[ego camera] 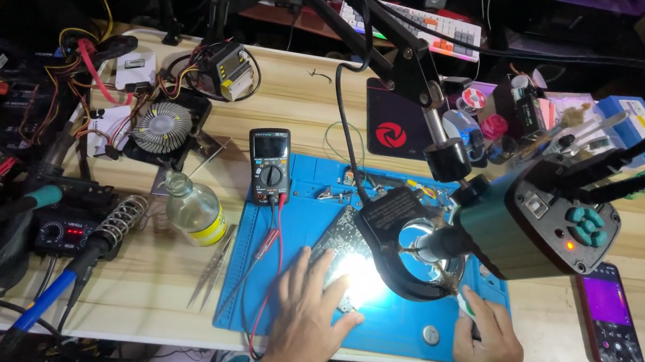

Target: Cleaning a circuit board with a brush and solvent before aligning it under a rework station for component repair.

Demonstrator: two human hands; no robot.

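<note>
The circuit board [342, 250] lies on the blue work mat [394, 331] near the front edge of the wooden surface [159, 284], directly under the ring light and the camera head [536, 226] on its black boom arm. The glare washes out the middle of the board, so I cannot read what part is being worked on.

My left hand [313, 304] rests flat on the mat with fingers spread, the fingertips pressing the near edge of the board to steady it; it grips nothing. My right hand [487, 348] is closed around a slim tool with a white and green tip [466, 304], pointed up toward the lit area beneath the lens. I cannot tell whether the tip touches the board, since the light ring hides that spot.

I judge the step in hand to be close work on the board under magnification, with one hand bracing and the other bringing the tool in. The next move calls for a small, steady advance of the tip while the bracing hand keeps the board from sliding.

A multimeter [269, 164] stands at the mat's upper left with its red probes trailing down, tweezers [213, 266] lie just left of the mat, a small bottle [194, 210] sits beyond them, and a phone [612, 314] lies well off to the right.
</note>
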